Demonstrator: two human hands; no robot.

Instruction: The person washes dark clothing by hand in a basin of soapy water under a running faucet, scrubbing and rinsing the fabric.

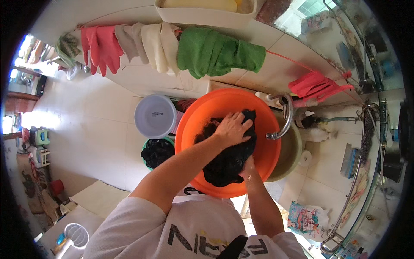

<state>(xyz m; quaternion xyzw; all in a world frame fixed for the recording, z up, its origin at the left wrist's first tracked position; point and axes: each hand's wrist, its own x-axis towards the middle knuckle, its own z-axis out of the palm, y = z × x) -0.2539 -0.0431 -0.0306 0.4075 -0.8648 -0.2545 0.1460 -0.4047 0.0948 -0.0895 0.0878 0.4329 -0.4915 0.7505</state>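
Note:
A large orange plastic basin (190, 129) stands before me with a wet-looking black cloth (223, 162) bunched inside it. On the upper part of the cloth lies my left hand (233, 127), palm down with its fingers spread. At the cloth's lower right edge is my right hand (248, 166); its fingers are partly hidden under the fabric, so their grip does not show. A curved metal faucet (288, 119) reaches over the basin's right rim, and no water is seen running from it.
Left of the basin are a pale blue bucket (155, 116) and a green basin with black cloth (157, 152). An olive basin (292, 155) sits beneath at right. Pink rubber gloves (101, 48) and a green cloth (220, 51) hang from a red cord along the wall.

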